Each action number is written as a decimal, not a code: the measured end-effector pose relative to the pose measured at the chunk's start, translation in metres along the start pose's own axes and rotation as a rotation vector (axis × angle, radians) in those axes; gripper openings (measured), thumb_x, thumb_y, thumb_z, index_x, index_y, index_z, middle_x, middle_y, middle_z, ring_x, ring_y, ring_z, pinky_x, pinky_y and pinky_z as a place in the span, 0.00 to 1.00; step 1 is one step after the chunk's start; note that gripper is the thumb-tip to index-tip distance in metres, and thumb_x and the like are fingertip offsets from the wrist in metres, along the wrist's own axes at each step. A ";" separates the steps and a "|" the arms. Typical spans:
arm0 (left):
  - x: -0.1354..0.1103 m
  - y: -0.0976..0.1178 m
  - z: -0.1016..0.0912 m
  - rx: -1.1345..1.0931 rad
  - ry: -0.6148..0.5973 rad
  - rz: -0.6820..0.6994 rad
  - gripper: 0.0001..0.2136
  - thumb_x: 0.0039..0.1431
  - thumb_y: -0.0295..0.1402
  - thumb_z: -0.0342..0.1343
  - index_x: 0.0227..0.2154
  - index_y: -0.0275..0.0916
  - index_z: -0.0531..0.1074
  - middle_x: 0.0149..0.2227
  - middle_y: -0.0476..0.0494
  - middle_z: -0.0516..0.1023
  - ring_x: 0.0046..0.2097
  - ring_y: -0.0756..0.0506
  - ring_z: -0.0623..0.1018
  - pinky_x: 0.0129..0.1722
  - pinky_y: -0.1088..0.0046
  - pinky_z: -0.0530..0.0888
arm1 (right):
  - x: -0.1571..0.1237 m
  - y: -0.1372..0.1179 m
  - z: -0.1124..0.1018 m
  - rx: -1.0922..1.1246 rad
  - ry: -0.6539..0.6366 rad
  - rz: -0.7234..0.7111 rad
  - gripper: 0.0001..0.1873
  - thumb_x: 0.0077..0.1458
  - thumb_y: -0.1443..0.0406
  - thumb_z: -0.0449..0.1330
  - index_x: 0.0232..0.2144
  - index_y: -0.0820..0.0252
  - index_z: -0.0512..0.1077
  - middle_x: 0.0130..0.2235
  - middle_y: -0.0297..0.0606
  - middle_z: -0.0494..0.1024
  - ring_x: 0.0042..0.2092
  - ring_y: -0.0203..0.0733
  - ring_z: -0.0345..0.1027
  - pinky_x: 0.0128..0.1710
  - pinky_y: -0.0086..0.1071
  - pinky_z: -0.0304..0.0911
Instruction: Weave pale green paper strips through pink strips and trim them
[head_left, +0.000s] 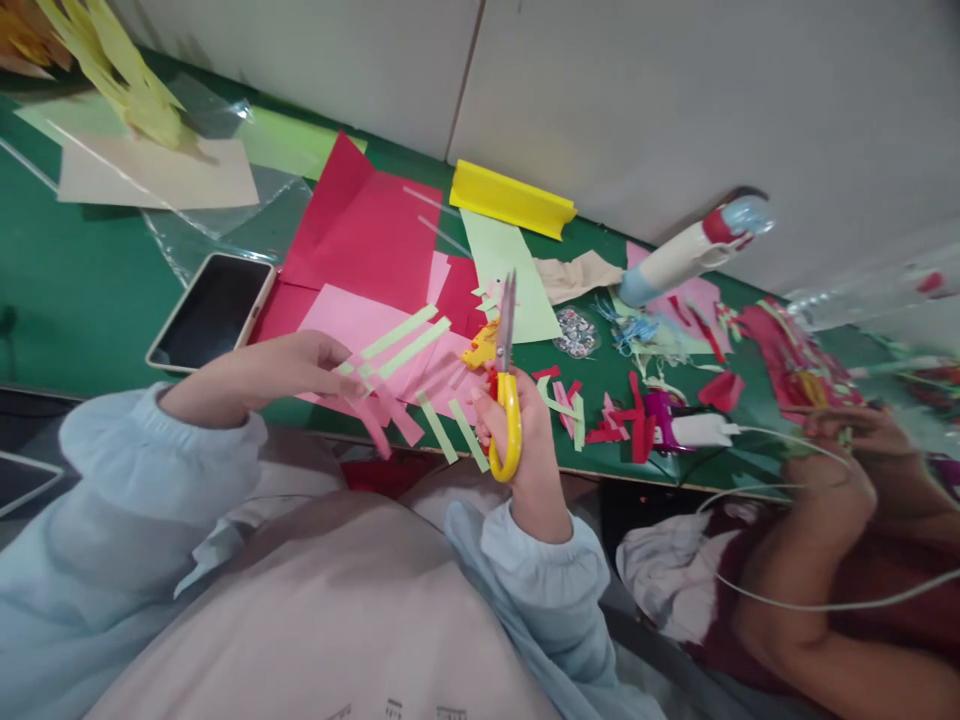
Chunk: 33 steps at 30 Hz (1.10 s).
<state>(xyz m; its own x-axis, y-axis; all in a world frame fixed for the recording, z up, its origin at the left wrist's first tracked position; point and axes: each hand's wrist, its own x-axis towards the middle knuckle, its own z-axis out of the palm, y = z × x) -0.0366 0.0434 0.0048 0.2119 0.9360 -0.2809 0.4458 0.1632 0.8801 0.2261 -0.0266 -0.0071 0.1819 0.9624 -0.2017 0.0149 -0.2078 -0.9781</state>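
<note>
My left hand [274, 372] is closed, its fingers pinching the crossing of some woven paper strips [401, 338]. Pale green strips and pink strips pass over one another there, with loose ends sticking out to the right and downward. Yellow-handled scissors [507, 425] are in my right hand [531, 440], the blades pointing up and away from me and looking nearly closed. Two pale green strips [436, 428] hang between my hands. Pink paper sheets [337, 312] lie beneath the woven piece. Beside the blades is a small yellow paper piece [480, 347].
Left of the red paper [375, 225] lies a phone [214, 310]. A yellow folded strip [514, 198] rests near the wall. A bottle [690, 250], paper scraps [622, 420] and a white cable [787, 440] are to the right, where another person's hands [862, 440] work.
</note>
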 end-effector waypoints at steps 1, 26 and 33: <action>0.003 -0.001 -0.001 0.015 0.001 -0.005 0.18 0.45 0.46 0.60 0.35 0.38 0.78 0.26 0.45 0.78 0.33 0.43 0.78 0.31 0.72 0.74 | 0.002 0.004 -0.001 -0.030 0.010 0.007 0.25 0.44 0.56 0.67 0.42 0.55 0.64 0.32 0.32 0.75 0.24 0.34 0.66 0.22 0.30 0.65; 0.008 -0.015 -0.004 -0.047 -0.029 0.040 0.23 0.49 0.36 0.62 0.49 0.35 0.71 0.33 0.44 0.78 0.38 0.47 0.76 0.38 0.70 0.73 | 0.009 0.021 -0.017 -1.274 0.255 -0.072 0.27 0.56 0.61 0.57 0.55 0.68 0.61 0.46 0.52 0.75 0.46 0.52 0.72 0.39 0.37 0.63; -0.001 -0.004 0.002 -0.148 -0.005 0.075 0.21 0.50 0.35 0.63 0.48 0.35 0.71 0.35 0.45 0.77 0.39 0.48 0.76 0.40 0.71 0.73 | 0.014 0.025 -0.015 -1.380 0.253 -0.205 0.25 0.56 0.61 0.58 0.54 0.69 0.65 0.43 0.55 0.73 0.46 0.57 0.68 0.43 0.42 0.63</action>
<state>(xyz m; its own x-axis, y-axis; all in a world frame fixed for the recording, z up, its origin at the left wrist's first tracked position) -0.0369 0.0407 0.0004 0.2444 0.9458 -0.2137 0.2956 0.1372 0.9454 0.2433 -0.0208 -0.0335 0.2261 0.9695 0.0941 0.9690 -0.2141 -0.1231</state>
